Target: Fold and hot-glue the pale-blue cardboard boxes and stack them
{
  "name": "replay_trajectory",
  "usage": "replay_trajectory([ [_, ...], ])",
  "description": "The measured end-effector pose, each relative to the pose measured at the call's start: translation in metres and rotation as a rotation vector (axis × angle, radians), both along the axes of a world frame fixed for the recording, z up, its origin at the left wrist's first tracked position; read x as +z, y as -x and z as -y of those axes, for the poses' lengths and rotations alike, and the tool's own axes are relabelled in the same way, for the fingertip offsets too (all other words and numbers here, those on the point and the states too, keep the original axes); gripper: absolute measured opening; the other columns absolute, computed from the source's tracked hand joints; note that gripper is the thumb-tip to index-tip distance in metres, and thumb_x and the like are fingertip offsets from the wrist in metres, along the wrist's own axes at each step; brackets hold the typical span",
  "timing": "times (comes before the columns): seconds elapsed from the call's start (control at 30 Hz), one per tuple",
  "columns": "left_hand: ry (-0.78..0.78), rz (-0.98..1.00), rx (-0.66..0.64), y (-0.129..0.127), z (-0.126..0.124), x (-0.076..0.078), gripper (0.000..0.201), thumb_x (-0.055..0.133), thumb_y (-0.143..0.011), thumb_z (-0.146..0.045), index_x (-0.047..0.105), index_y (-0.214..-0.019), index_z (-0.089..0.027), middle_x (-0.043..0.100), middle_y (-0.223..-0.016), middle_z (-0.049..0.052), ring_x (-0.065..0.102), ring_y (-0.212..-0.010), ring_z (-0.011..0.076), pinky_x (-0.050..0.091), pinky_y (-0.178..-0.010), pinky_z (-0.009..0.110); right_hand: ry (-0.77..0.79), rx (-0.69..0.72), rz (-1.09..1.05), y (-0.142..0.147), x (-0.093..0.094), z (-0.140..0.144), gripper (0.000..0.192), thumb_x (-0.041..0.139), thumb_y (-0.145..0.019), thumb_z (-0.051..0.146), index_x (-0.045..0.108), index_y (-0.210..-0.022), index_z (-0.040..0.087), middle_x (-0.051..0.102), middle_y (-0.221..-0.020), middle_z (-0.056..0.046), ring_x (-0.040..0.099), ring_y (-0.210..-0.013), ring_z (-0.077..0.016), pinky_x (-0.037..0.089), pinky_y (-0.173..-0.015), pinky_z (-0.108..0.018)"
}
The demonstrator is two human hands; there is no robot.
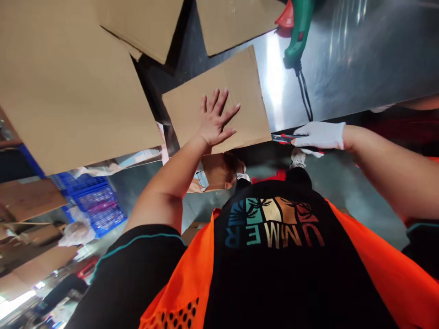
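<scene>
My left hand (216, 119) is bare and lies flat with fingers spread on a piece of brown cardboard (245, 87). That cardboard rests on the metal table near its front edge. My right hand (317, 135), in a white glove, grips a utility knife (284, 138) with red parts. The knife's front end is at the cardboard's near right corner; whether it touches is hard to tell.
A green tool (299, 39) with a red part and black cord lies on the metal table (356, 55). Large cardboard sheets (75, 87) cover the left side. Blue plastic crates (98, 203) and an opened carton (216, 171) stand below the table's level.
</scene>
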State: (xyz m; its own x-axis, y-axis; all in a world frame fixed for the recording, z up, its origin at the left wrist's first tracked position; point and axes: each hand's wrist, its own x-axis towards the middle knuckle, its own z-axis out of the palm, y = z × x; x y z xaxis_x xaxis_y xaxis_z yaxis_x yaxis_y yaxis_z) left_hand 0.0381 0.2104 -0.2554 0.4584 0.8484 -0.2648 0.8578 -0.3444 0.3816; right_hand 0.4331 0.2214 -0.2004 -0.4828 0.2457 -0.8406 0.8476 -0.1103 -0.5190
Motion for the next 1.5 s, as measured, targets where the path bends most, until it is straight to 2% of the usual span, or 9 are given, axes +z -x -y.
replay_trajectory([
  [0.17, -0.006, 0.029, -0.019, 0.001, -0.002, 0.002, 0.103, 0.041, -0.086, -0.099, 0.047, -0.169, -0.039, 0.021, -0.187, 0.006, -0.005, -0.174, 0.0412, -0.01, -0.136, 0.067, -0.049, 0.02, 0.008, 0.013, 0.002, 0.005, 0.031, 0.061, -0.107, 0.03, 0.062, -0.078, 0.021, 0.063, -0.061, 0.0, 0.053, -0.054, -0.0143, 0.038, -0.062, -0.03],
  [0.37, 0.011, 0.033, -0.017, -0.001, -0.004, 0.005, 0.103, 0.043, -0.085, -0.099, 0.048, -0.169, -0.039, 0.022, -0.187, 0.006, -0.002, -0.174, 0.0428, -0.011, -0.135, 0.068, -0.035, 0.001, 0.058, 0.013, 0.013, 0.016, 0.044, 0.059, -0.111, 0.029, 0.052, -0.068, 0.021, 0.053, -0.049, 0.003, 0.046, -0.048, -0.0098, 0.033, -0.06, -0.029],
  [0.53, 0.022, 0.081, -0.003, -0.004, -0.005, 0.005, 0.104, 0.043, -0.084, -0.1, 0.05, -0.168, -0.038, 0.023, -0.187, 0.007, -0.003, -0.174, 0.0419, -0.009, -0.135, 0.068, -0.022, 0.007, -0.031, 0.037, 0.0, 0.021, 0.038, 0.056, -0.11, 0.033, 0.056, -0.075, 0.02, 0.063, -0.058, -0.001, 0.054, -0.054, -0.012, 0.037, -0.062, -0.028],
  [0.73, 0.056, 0.079, 0.022, -0.009, -0.007, 0.01, 0.1, 0.05, -0.083, -0.097, 0.051, -0.167, -0.042, 0.02, -0.187, 0.001, -0.009, -0.174, 0.0393, -0.006, -0.137, 0.067, 0.01, 0.021, -0.029, 0.034, -0.02, 0.031, 0.036, 0.059, -0.105, 0.045, 0.058, -0.076, 0.023, 0.066, -0.061, 0.0, 0.06, -0.054, -0.016, 0.043, -0.059, -0.027],
  [0.93, 0.051, 0.09, 0.017, -0.01, -0.01, 0.009, 0.1, 0.05, -0.083, -0.096, 0.051, -0.167, -0.041, 0.018, -0.187, -0.004, -0.016, -0.174, 0.0339, -0.01, -0.139, 0.063, 0.005, 0.028, -0.181, 0.085, -0.025, 0.043, 0.036, 0.053, -0.104, 0.039, 0.057, -0.073, 0.022, 0.066, -0.058, -0.002, 0.061, -0.054, -0.0172, 0.048, -0.062, -0.028],
  [1.07, 0.017, 0.066, 0.007, -0.012, -0.01, 0.008, 0.099, 0.048, -0.085, -0.096, 0.046, -0.169, -0.042, 0.014, -0.187, -0.01, -0.02, -0.174, 0.0269, -0.018, -0.138, 0.059, -0.029, -0.002, -0.223, 0.096, -0.031, 0.052, 0.035, 0.052, -0.105, 0.036, 0.055, -0.073, 0.021, 0.067, -0.059, -0.002, 0.06, -0.053, -0.0144, 0.044, -0.058, -0.025],
  [1.2, 0.058, 0.021, 0.026, -0.016, -0.012, 0.017, 0.094, 0.051, -0.084, -0.092, 0.044, -0.168, -0.051, 0.016, -0.183, -0.02, -0.021, -0.173, 0.0215, -0.013, -0.142, 0.05, -0.017, -0.051, -0.219, 0.113, -0.038, 0.06, 0.032, 0.057, -0.105, 0.038, 0.058, -0.078, 0.022, 0.07, -0.064, -0.002, 0.06, -0.053, -0.0151, 0.042, -0.056, -0.026],
  [1.37, 0.073, 0.002, 0.034, -0.019, -0.014, 0.025, 0.094, 0.05, -0.081, -0.093, 0.042, -0.167, -0.056, 0.016, -0.181, -0.028, -0.021, -0.172, 0.0221, -0.008, -0.144, 0.049, -0.023, -0.094, -0.279, 0.156, -0.035, 0.067, 0.027, 0.058, -0.105, 0.029, 0.059, -0.079, 0.02, 0.07, -0.065, -0.002, 0.061, -0.055, -0.0142, 0.044, -0.058, -0.025],
  [1.5, 0.013, -0.069, -0.025, -0.018, -0.014, 0.021, 0.094, 0.046, -0.085, -0.094, 0.039, -0.17, -0.052, 0.011, -0.185, -0.021, -0.009, -0.175, 0.0312, -0.013, -0.141, 0.056, 0.054, -0.056, -0.285, 0.173, -0.026, 0.067, 0.031, 0.053, -0.109, 0.032, 0.062, -0.082, 0.018, 0.066, -0.058, -0.001, 0.058, -0.048, -0.0128, 0.042, -0.057, -0.025],
])
